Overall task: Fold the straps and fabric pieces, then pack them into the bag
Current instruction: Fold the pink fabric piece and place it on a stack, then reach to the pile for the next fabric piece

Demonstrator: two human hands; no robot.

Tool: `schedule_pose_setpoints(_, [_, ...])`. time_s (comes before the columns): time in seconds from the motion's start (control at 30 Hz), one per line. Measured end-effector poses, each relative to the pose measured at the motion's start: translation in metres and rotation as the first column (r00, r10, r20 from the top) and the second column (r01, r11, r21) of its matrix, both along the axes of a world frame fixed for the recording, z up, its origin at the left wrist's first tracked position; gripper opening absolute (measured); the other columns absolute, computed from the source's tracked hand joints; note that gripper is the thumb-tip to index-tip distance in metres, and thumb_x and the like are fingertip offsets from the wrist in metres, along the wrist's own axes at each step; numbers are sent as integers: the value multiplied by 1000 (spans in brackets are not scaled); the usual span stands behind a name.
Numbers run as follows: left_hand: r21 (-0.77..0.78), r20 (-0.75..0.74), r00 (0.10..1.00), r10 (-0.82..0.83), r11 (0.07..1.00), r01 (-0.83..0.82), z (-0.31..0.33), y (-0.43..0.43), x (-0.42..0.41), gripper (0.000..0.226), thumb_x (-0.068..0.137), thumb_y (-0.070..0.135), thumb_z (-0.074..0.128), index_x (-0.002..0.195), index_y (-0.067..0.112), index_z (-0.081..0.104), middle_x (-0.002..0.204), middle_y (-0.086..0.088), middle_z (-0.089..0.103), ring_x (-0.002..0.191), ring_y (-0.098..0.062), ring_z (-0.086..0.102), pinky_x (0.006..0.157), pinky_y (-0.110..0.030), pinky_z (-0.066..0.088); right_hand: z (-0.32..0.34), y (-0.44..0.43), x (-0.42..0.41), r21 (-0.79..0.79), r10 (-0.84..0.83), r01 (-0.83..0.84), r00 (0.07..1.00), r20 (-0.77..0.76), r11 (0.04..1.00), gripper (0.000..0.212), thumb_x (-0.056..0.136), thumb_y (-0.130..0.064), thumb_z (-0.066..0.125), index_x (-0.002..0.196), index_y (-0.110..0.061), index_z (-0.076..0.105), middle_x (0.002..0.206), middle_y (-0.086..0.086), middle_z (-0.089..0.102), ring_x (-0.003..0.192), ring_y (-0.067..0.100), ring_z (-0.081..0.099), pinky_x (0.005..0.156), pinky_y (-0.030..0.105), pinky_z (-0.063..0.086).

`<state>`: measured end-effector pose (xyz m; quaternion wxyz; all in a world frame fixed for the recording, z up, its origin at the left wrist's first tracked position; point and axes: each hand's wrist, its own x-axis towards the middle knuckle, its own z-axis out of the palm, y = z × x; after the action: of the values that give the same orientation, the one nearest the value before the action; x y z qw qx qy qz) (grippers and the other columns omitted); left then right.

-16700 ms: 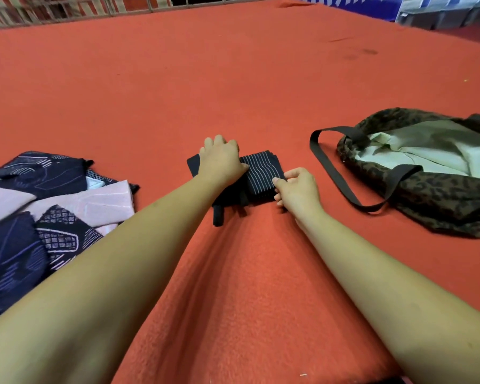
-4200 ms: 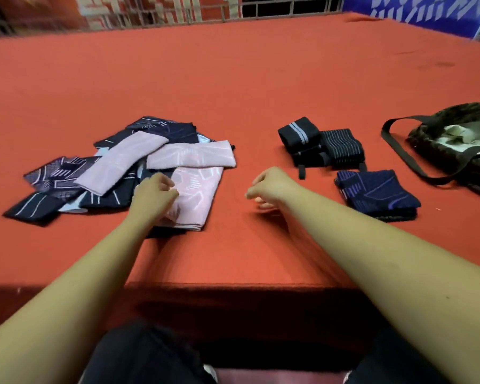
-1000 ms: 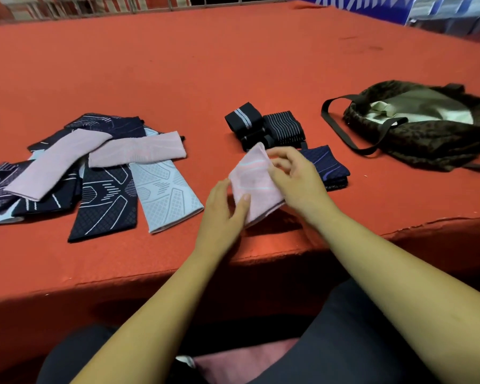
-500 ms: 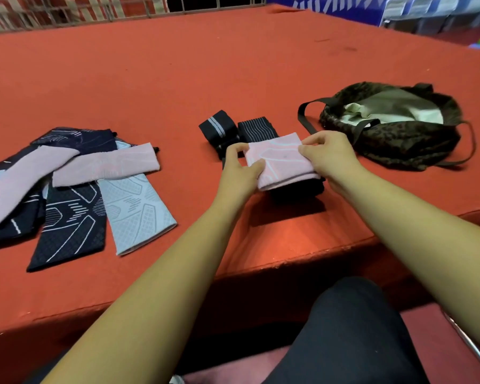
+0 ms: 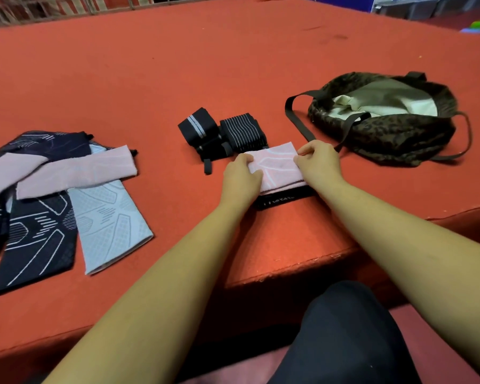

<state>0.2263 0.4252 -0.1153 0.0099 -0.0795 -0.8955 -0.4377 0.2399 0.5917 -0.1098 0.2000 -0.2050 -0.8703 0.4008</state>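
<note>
A folded pink fabric piece [image 5: 277,169] lies on top of a folded dark navy piece [image 5: 284,200] near the table's front edge. My left hand [image 5: 241,178] grips its left end and my right hand [image 5: 317,163] pinches its right end. Just behind them sit two rolled black straps, one with a grey band [image 5: 198,128] and one with thin white stripes [image 5: 243,131]. The leopard-print bag [image 5: 394,131] lies open at the right, its pale lining showing and its black handle [image 5: 295,117] looping toward my right hand.
A loose pile of unfolded pieces lies at the left: a pink one [image 5: 75,173], a light blue one [image 5: 108,223], a dark navy patterned one [image 5: 36,236]. The red table's front edge [image 5: 302,267] runs under my forearms. My dark-clad knee [image 5: 344,336] is below.
Both hands have lowered the folded pink piece onto the folded navy piece and now press its ends. The view has shifted slightly.
</note>
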Motion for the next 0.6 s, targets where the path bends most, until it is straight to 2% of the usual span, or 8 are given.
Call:
schedule_pose_setpoints(0.1, [23,-13,1000,23,999,-22,-1,1,-3,45,90,9,55,134,10,54,129,-14,57,117,-28,54,101,-35,42,-1,-4,2,18,9,-9,1000,-3,1000,12,83,-7,59,90,-8,70,90,2,67,95,24,63,81,29,46])
schedule_pose_setpoints(0.17, [16,9,1000,5,1000,-5,1,-2,-2,44,90,12,54,134,12,54,127,-13,58,115,-29,56,101,-38,44,4,-5,4,39,19,-20,999,25,999,16,83,-5,55,89,-7,70,93,3,69,96,25,63,80,26,43])
schedule_pose_setpoints(0.27, [59,42,999,5,998,-8,11,-19,2,36,86,19,53,122,14,59,115,-9,65,102,-36,63,88,-46,53,24,-9,13,88,13,-16,999,32,996,23,82,-3,49,88,-1,70,96,10,71,98,28,62,85,32,47])
schedule_pose_setpoints(0.3, [88,40,999,23,996,-27,14,-28,3,33,85,20,53,117,15,60,112,-8,66,99,-37,65,84,-43,55,32,-12,17,109,13,-14,1000,8,994,23,82,-3,48,88,0,70,95,12,71,97,30,62,87,36,48])
schedule_pose_setpoints(0.4, [66,11,997,81,994,-82,22,-73,5,19,90,13,55,108,14,63,99,-3,65,77,-22,62,62,-17,47,57,-36,26,163,97,-90,995,-33,982,21,84,-6,49,85,-4,70,94,12,71,95,30,61,86,37,48])
schedule_pose_setpoints(0.43, [37,1,995,100,994,-100,22,-93,7,17,91,11,55,105,14,64,95,-2,64,73,-19,60,57,-17,43,61,-47,27,169,144,-138,989,-24,976,20,84,-7,49,83,-6,69,90,11,71,92,29,61,83,35,47])
schedule_pose_setpoints(0.53, [-52,-41,981,187,981,-189,21,-158,19,12,90,12,58,96,14,68,95,-4,69,90,-24,63,71,-26,41,63,-89,30,60,277,-279,960,46,958,18,82,-7,50,71,-6,64,69,10,59,71,26,54,67,35,44])
schedule_pose_setpoints(0.6, [-168,-76,966,245,952,-255,21,-199,32,12,90,13,57,93,10,68,95,-7,69,94,-27,62,76,-31,40,56,-119,32,49,340,-345,936,92,937,18,79,-6,50,67,0,61,63,22,56,62,36,49,61,36,47])
